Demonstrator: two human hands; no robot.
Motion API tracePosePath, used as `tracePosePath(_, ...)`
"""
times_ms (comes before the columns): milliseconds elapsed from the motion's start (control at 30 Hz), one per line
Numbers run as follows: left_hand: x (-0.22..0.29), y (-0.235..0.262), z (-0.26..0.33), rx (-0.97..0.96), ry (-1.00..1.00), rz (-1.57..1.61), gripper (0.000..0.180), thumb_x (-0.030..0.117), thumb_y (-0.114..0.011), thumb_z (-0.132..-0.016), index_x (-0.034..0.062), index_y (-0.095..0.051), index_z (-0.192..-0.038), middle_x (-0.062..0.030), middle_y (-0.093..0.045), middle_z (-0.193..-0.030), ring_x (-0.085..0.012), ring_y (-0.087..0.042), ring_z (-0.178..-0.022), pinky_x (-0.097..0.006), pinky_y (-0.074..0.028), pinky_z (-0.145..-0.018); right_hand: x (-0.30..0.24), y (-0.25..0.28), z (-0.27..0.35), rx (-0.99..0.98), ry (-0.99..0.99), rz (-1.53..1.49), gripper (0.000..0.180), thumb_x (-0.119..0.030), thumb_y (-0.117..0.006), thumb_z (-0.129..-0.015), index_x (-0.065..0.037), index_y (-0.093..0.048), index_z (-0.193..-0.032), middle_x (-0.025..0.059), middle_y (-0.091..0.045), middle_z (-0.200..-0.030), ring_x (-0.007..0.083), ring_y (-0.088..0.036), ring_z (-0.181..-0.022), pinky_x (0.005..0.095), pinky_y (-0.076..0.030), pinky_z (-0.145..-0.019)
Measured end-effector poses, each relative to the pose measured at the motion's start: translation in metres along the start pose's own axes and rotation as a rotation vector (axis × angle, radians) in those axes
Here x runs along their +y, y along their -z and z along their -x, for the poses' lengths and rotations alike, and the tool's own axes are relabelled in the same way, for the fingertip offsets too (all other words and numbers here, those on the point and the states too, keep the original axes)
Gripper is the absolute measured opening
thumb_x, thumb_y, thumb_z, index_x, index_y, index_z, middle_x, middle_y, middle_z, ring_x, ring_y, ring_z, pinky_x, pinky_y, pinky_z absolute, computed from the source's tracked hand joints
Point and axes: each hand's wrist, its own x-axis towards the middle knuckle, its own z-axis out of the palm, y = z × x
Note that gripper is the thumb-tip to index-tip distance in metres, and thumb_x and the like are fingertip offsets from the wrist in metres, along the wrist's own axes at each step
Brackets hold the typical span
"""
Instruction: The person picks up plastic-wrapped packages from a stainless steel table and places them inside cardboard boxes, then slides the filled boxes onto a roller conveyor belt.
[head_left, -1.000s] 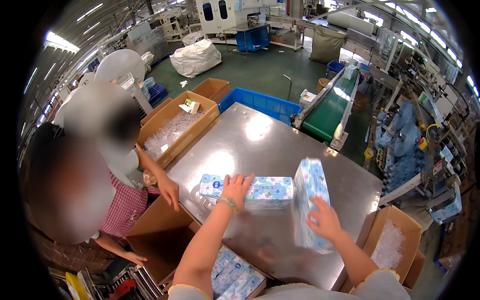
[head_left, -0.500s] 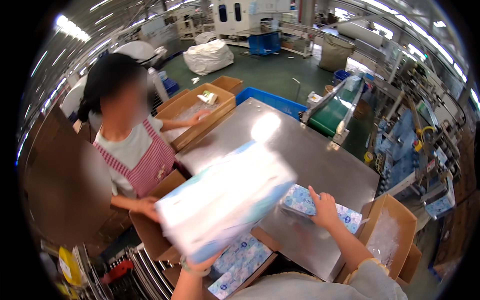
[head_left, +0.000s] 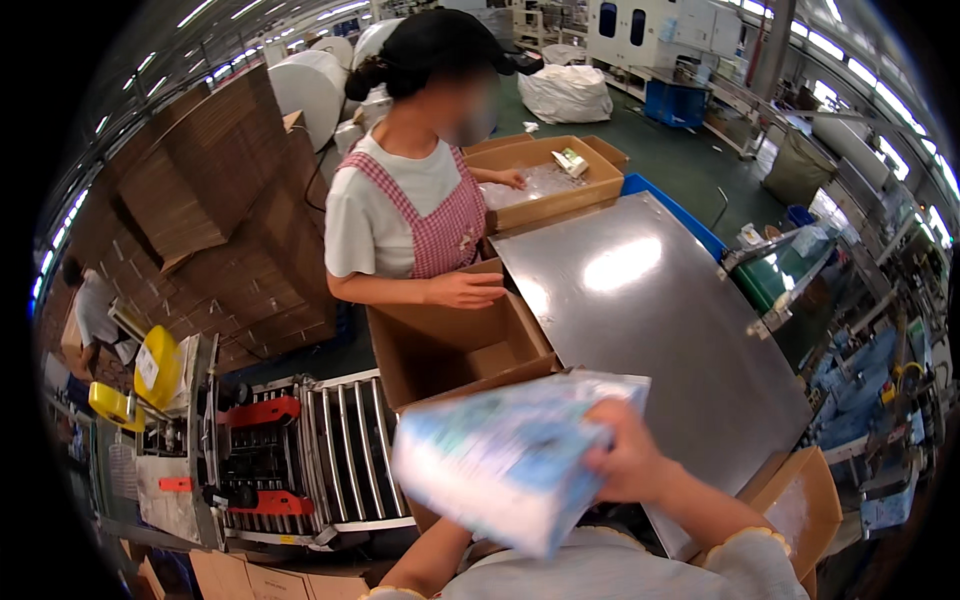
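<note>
From my remote seat I have the right hand closed on the right end of a blue-and-white pack, fingers bent around its edge. The left forearm reaches up from the near edge, but its hand is hidden behind the pack, so I cannot tell whether it grips. The pack is tilted and blurred, in front of me at the near left corner of the metal table.

Just beyond the pack I see an open carton, with a co-worker's nearer hand over its far rim. The co-worker's other hand is at a far box of clear plastic. To my left run the rollers, with yellow tape rolls farther left and stacked cardboard behind. A blue crate borders the table's far side; a green belt lies far right.
</note>
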Motion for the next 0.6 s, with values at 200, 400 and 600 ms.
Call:
tracePosePath(200,0.062,0.061,0.028,-0.009,0.231,-0.228,0.078,0.048,-0.073,-0.08,0.0084,-0.05,-0.143,-0.0259,-0.051,-0.143,-0.0369,-0.046,-0.136,-0.044,-0.038,-0.113,0.088,-0.137,0.033,-0.522,0.02,0.422,0.082,-0.014,-0.072,-0.081,-0.04,-0.043,-0.153,0.0166,-0.048,-0.142,0.0362,-0.045,-0.135,0.0624,-0.03,-0.113)
tracePosePath(400,0.077,0.1,0.049,0.248,0.303,-0.274,0.082,0.046,-0.066,-0.09,0.0021,-0.037,-0.153,-0.0262,-0.034,-0.158,-0.0402,-0.029,-0.148,-0.051,-0.023,-0.121,0.126,-0.175,0.071,-0.724,-0.396,0.444,0.073,-0.057,-0.055,-0.096,-0.031,-0.03,-0.16,0.0104,-0.024,-0.167,0.034,-0.013,-0.156,0.0719,-0.005,-0.118)
tracePosePath(600,0.014,0.058,0.041,0.224,0.469,-0.492,0.091,0.065,-0.049,-0.095,0.0044,-0.025,-0.159,-0.0236,-0.025,-0.164,-0.036,-0.023,-0.153,-0.047,-0.017,-0.124,0.174,-0.177,0.109,-0.855,-0.623,0.335,0.098,-0.068,-0.058,-0.089,-0.014,-0.021,-0.162,0.0145,-0.012,-0.17,0.0316,-0.006,-0.157,0.0686,-0.01,-0.119)
